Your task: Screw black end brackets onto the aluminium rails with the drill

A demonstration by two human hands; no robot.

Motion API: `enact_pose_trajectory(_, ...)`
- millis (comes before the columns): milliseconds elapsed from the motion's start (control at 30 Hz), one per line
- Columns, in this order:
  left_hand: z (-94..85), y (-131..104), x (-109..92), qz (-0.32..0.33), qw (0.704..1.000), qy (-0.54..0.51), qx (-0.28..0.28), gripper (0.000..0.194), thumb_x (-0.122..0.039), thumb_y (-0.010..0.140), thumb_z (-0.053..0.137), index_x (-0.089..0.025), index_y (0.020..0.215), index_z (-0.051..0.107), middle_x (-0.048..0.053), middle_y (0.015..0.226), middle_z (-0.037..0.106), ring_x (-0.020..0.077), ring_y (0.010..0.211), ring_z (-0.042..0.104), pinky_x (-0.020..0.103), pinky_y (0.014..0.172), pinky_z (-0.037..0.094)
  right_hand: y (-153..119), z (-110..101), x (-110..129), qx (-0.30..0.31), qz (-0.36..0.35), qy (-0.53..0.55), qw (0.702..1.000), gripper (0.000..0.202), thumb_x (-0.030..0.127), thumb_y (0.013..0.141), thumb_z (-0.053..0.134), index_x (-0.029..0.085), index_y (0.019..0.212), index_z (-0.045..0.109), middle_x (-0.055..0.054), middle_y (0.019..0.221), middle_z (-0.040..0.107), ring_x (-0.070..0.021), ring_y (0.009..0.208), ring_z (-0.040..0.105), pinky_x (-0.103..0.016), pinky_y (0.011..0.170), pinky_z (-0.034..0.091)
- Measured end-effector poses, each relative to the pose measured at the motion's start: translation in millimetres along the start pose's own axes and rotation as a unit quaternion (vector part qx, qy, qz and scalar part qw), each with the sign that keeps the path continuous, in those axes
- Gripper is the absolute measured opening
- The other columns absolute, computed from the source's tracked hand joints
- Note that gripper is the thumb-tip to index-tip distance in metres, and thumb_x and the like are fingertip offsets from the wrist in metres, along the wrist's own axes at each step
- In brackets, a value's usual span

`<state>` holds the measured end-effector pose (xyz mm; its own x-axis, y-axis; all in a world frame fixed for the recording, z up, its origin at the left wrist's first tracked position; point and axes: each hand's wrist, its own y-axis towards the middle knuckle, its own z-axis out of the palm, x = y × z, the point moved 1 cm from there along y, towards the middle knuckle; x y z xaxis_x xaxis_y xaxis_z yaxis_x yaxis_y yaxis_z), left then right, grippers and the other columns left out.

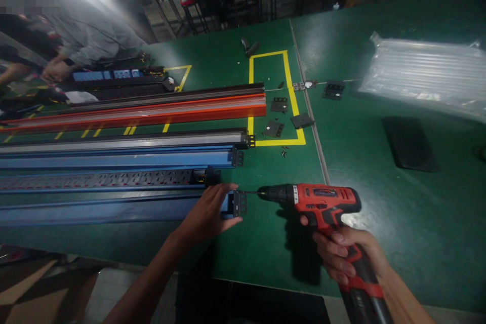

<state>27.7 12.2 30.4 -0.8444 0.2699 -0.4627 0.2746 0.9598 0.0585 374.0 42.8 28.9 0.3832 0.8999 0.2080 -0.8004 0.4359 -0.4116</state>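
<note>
My left hand (pixel 208 212) presses down on the right end of the nearest blue metal rail (pixel 94 208), next to its black end bracket (pixel 239 203). My right hand (pixel 343 250) grips the handle of a red and black cordless drill (pixel 319 202). The drill lies level, and its bit touches the end bracket from the right. Further back lie more long housings side by side: a socket strip (pixel 102 180), a blue one (pixel 114 159), a silver one (pixel 121 140) and an orange one (pixel 152 111).
Loose black brackets (pixel 281 105) and small screws (pixel 284 151) lie in a yellow taped rectangle (pixel 279 142) on the green table (pixel 379 202). A plastic-wrapped bundle (pixel 425 76) and a black pad (pixel 410 143) sit at right. Another person (pixel 76 40) works at far left.
</note>
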Motion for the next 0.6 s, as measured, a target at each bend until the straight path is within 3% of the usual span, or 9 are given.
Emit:
enact_pose_trajectory(167,1.1,0.4,-0.2,0.006,1.0,0.012,0.0,0.071,-0.037,0.083,0.082,-0.025,0.14,0.041,0.012,0.128,0.065,0.0303,0.118,0.065,0.046,0.1,0.054,4.9,-11.8,12.0,0.01,0.038,0.012,0.999,0.034,0.025,0.08,0.071,0.016,0.112,0.07,0.011,0.057,0.048,-0.0044,0.037,0.033,-0.02,0.043,0.046)
enact_pose_trajectory(400,3.2,0.4,-0.6,0.023,0.999,0.015,-0.016,0.072,-0.031,0.083,0.081,-0.023,0.142,0.041,0.012,0.13,0.065,0.0298,0.121,0.065,0.045,0.102,0.053,8.9,-6.5,32.7,-0.037,0.051,-0.017,0.998,0.032,0.028,0.08,0.071,0.011,0.106,0.07,0.009,0.056,0.049,-0.0046,0.041,0.04,-0.019,0.044,0.041)
enact_pose_trajectory(600,3.8,2.3,2.5,0.037,0.999,-0.003,-0.017,0.073,-0.033,0.082,0.083,-0.022,0.142,0.043,0.012,0.135,0.065,0.0294,0.124,0.063,0.045,0.106,0.051,4.0,-3.7,41.3,-0.161,0.106,-0.16,0.968,0.032,0.045,0.082,0.074,0.016,0.093,0.067,-0.001,0.063,0.064,-0.0172,0.051,0.064,-0.031,0.052,0.054)
